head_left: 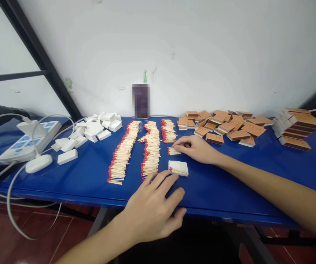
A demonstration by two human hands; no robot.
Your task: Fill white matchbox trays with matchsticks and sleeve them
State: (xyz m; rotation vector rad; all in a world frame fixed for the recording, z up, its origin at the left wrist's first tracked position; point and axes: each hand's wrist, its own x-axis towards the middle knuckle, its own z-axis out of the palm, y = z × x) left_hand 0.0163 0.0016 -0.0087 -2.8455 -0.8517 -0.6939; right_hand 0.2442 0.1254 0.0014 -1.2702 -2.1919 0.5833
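My right hand [198,148] is closed in a pinch at a few red-tipped matches [171,151] lying on the blue table, its fingertips at their plain ends. Just in front of it lies a white matchbox tray [182,173] with some matches inside along one side. My left hand [158,203] is palm down at the table's front edge, fingers spread and holding nothing, just short of the tray. Beside the hands run two long rows of matches, the left row [123,152] and the middle row [152,152]. A shorter row [168,131] lies behind my right fingertips.
White matchbox trays [94,128] are heaped at the back left, orange matchbox sleeves [236,123] at the back right. Stacked matchboxes [298,126] stand far right. A power strip [30,141] with cables lies left. A dark upright rectangle [140,102] leans against the wall.
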